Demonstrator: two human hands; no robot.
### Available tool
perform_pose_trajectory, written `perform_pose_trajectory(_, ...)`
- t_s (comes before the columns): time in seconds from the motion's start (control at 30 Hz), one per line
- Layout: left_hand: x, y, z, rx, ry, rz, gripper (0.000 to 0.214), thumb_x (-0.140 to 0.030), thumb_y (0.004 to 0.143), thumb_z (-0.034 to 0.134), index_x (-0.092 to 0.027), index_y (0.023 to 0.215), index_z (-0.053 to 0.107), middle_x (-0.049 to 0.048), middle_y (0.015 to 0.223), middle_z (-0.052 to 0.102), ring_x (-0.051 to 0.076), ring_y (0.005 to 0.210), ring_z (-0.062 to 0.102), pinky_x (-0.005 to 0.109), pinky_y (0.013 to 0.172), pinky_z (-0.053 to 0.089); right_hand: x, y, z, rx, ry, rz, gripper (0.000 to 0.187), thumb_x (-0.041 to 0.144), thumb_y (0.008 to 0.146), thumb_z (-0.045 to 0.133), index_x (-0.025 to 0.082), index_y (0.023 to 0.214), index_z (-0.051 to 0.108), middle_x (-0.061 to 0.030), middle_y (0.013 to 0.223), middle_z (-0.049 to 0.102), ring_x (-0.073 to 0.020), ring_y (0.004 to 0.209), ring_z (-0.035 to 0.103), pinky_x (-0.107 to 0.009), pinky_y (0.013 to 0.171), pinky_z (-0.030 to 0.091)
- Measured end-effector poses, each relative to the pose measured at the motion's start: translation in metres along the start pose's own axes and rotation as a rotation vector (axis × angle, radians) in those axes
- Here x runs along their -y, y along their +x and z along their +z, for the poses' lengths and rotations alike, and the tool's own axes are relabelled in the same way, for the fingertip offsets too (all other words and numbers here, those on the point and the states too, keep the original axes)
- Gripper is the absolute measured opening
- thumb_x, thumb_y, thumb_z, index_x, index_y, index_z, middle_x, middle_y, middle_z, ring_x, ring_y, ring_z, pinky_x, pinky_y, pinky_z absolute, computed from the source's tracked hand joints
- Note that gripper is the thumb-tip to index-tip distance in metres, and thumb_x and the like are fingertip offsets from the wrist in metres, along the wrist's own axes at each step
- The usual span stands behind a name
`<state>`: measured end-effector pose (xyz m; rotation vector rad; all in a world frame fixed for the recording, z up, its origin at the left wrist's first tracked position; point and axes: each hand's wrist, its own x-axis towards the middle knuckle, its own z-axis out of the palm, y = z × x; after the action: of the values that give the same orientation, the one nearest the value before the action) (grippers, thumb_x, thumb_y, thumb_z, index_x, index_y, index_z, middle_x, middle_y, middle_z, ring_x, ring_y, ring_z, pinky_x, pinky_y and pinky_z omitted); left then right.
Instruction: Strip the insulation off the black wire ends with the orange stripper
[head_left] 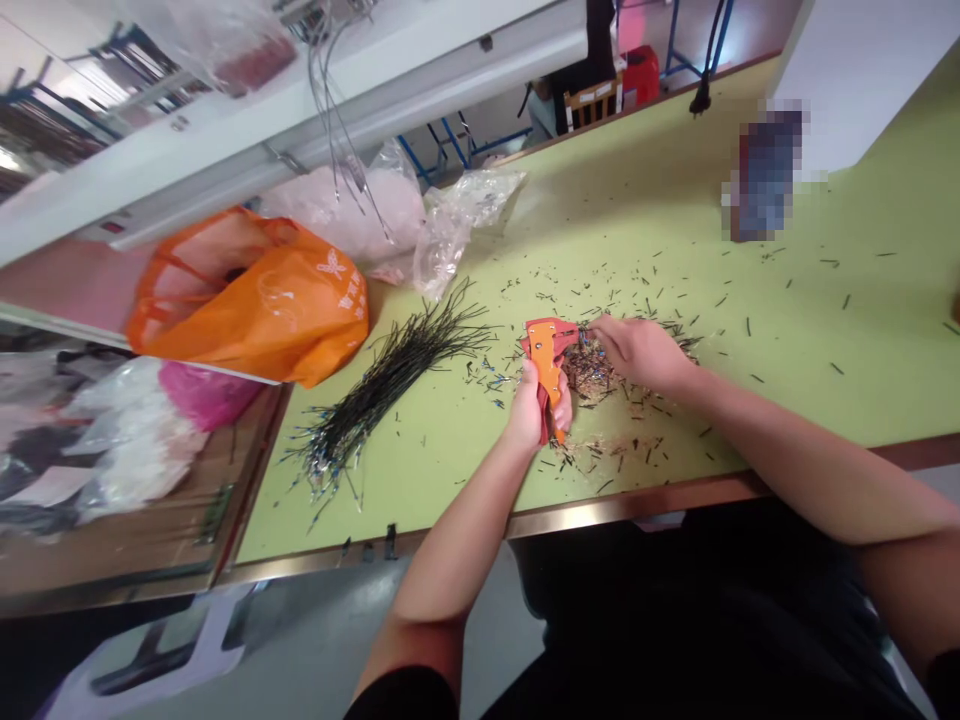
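My left hand (534, 405) is wrapped round the handles of an orange wire stripper (547, 360), which stands upright on the green table (660, 210). Beside the tool's jaws, my right hand (637, 350) rests with its fingers pinched together over a heap of stripped wire scraps (589, 375); what they pinch is too small to make out. A bundle of thin black wires (390, 385) lies to the left of the tool.
An orange plastic bag (255, 300) and clear plastic bags (457, 225) sit at the table's far left. Short black wire offcuts (637, 275) are scattered across the table top. A pink bag (206, 395) lies on a lower wooden surface at left.
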<state>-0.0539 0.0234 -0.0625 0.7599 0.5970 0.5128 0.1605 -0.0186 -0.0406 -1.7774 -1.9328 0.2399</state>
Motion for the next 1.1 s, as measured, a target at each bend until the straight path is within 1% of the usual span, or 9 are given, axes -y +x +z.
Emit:
perform_pose_trajectory(0.17,-0.004,-0.008,0.004,0.08,-0.063,-0.041,0.087,-0.094,0.094,0.019,-0.019,0.076,0.059,-0.0013,0.047,0.05,0.013,0.033,0.047,0.026,0.037,0.042,-0.008,-0.002,-0.002,-0.079,-0.065,-0.122,0.04,0.026,0.11,0.032,0.013,0.109,0.069,-0.0074,0.072,0.066,-0.017,0.058,0.052,-0.03,0.055,0.035)
perform_pose_trajectory(0.23,-0.01,-0.012,0.003,0.089,-0.085,-0.022,0.087,-0.093,0.095,0.019,-0.018,0.078,0.06,0.0001,0.051,0.053,0.014,0.037,0.05,0.027,0.04,0.044,-0.017,-0.001,-0.007,-0.115,-0.021,-0.099,0.038,0.026,0.111,0.033,0.015,0.109,0.069,-0.0074,0.073,0.067,-0.0174,0.059,0.053,-0.031,0.055,0.036)
perform_pose_trajectory(0.37,-0.037,-0.019,-0.011,-0.055,-0.248,0.227,0.077,-0.088,0.099,0.03,-0.021,0.074,0.056,-0.0035,0.051,0.047,0.01,0.04,0.045,0.024,0.043,0.043,-0.047,0.0,-0.027,-0.242,0.16,0.276,0.039,0.034,0.114,0.033,0.018,0.112,0.068,-0.0045,0.064,0.062,-0.0173,0.047,0.048,-0.031,0.046,0.033)
perform_pose_trajectory(0.43,-0.048,-0.019,-0.017,-0.13,-0.295,0.277,0.077,-0.089,0.098,0.031,-0.02,0.075,0.058,-0.0036,0.054,0.048,0.01,0.043,0.048,0.024,0.047,0.046,-0.058,0.001,-0.034,-0.331,0.207,0.345,0.034,0.039,0.114,0.039,0.019,0.111,0.067,-0.0029,0.064,0.06,-0.0161,0.046,0.046,-0.031,0.045,0.032)
perform_pose_trajectory(0.53,-0.047,-0.015,-0.017,-0.094,-0.25,0.156,0.082,-0.09,0.098,0.026,-0.019,0.079,0.063,0.001,0.061,0.058,0.014,0.051,0.058,0.028,0.054,0.054,-0.053,0.003,-0.028,-0.238,0.341,0.182,0.037,0.047,0.114,0.042,0.021,0.108,0.067,-0.001,0.065,0.059,-0.0151,0.047,0.045,-0.03,0.046,0.033)
perform_pose_trajectory(0.63,-0.031,-0.011,-0.009,0.027,-0.162,0.005,0.087,-0.092,0.096,0.023,-0.018,0.082,0.068,0.0066,0.068,0.066,0.02,0.063,0.068,0.036,0.063,0.06,-0.03,0.001,-0.005,-0.083,0.519,-0.089,0.042,0.053,0.114,0.039,0.021,0.109,0.065,0.0001,0.068,0.059,-0.015,0.052,0.048,-0.029,0.05,0.039)
perform_pose_trajectory(0.7,-0.022,-0.011,-0.005,0.1,-0.122,-0.068,0.091,-0.095,0.093,0.023,-0.017,0.082,0.068,0.0094,0.07,0.068,0.024,0.07,0.073,0.04,0.067,0.062,-0.015,-0.001,0.009,-0.036,0.579,-0.208,0.042,0.051,0.114,0.039,0.02,0.107,0.065,-0.0019,0.076,0.064,-0.0152,0.059,0.054,-0.029,0.058,0.044)
perform_pose_trajectory(0.87,-0.012,-0.014,-0.003,0.225,-0.105,-0.172,0.098,-0.1,0.088,0.021,-0.015,0.087,0.069,0.0155,0.079,0.073,0.032,0.082,0.077,0.044,0.071,0.063,-0.001,-0.005,0.024,0.052,0.573,-0.215,0.036,0.042,0.114,0.04,0.018,0.11,0.067,-0.003,0.085,0.07,-0.0156,0.068,0.061,-0.028,0.069,0.048)
perform_pose_trajectory(1.1,-0.015,-0.018,0.0,0.186,-0.121,-0.205,0.096,-0.098,0.089,0.019,-0.015,0.082,0.066,0.0107,0.068,0.067,0.025,0.067,0.072,0.04,0.067,0.061,0.002,-0.005,0.024,0.063,0.548,-0.221,0.033,0.036,0.113,0.042,0.018,0.111,0.069,-0.005,0.092,0.075,-0.0163,0.073,0.066,-0.029,0.072,0.05)
